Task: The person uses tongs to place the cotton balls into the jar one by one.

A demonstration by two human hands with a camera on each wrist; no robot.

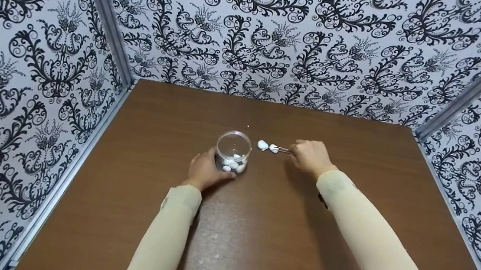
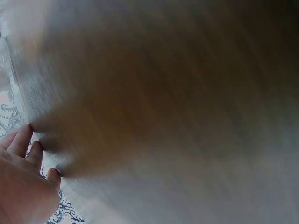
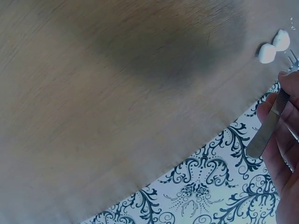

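Note:
A clear jar with several white cotton balls inside stands on the table. My left hand holds it from the near left side, fingers around its wall. In the left wrist view the fingers of the left hand show at the lower left. My right hand pinches metal tweezers, their tips pointing left. Two white cotton balls lie side by side just right of the jar, a left one and a right one. The tweezer tips are at the right one; whether they grip it I cannot tell.
The brown wooden table ends at patterned black-and-white walls behind and at both sides. Grey metal strips run along the wall corners. A tiny white speck lies behind the jar.

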